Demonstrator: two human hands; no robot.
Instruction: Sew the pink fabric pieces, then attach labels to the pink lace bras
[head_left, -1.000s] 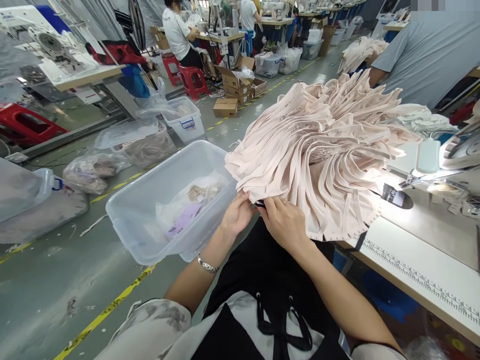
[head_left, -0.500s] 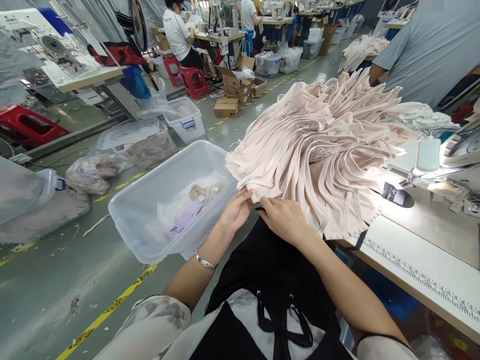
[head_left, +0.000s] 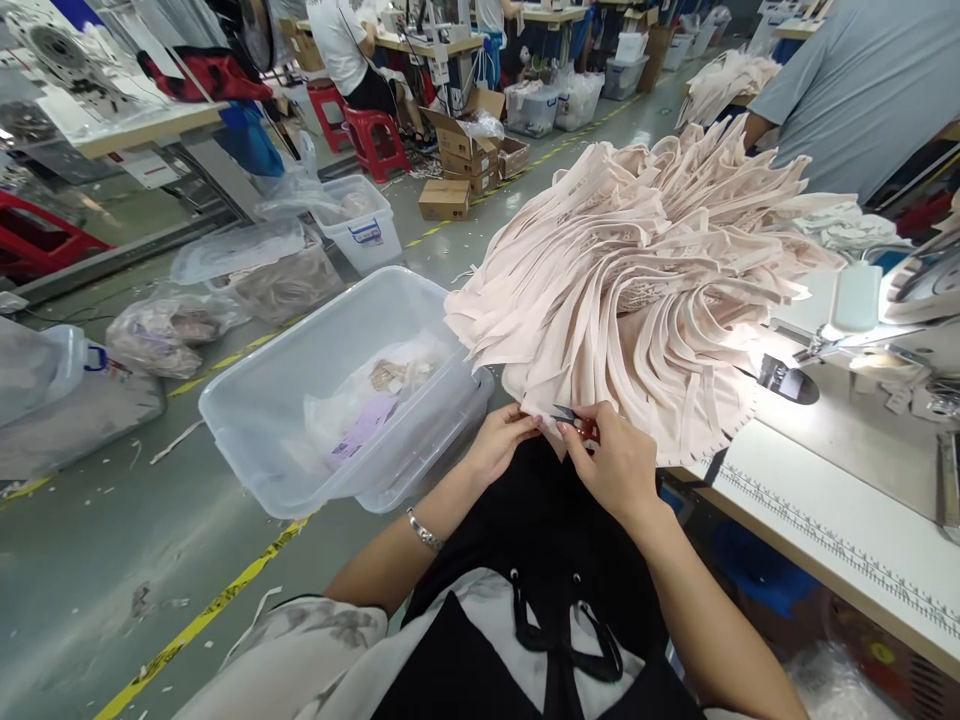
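Observation:
A big heap of pale pink fabric pieces (head_left: pixel 600 260) lies over the table's near left part, its front edges hanging toward my lap. My left hand (head_left: pixel 501 442) pinches the edge of one piece at the front of the heap. In my right hand (head_left: pixel 616 462) is a pair of thread snips (head_left: pixel 586 427), with a red handle and dark blades. The blades point left, close to the fabric edge that my left fingers hold. My right palm hides part of the handle.
A translucent plastic bin (head_left: pixel 255 430) with bagged items and a purple label stands on the floor to the left. At right are a lit sewing machine (head_left: pixel 862 330) and a ruler strip (head_left: pixel 832 530) along the table edge. A co-worker in grey (head_left: pixel 862 90) sits beyond the heap.
The thread snips now show in my right hand, which has shifted right and down. My left hand has moved slightly right and down, still pinching fabric. The view has shifted a little.

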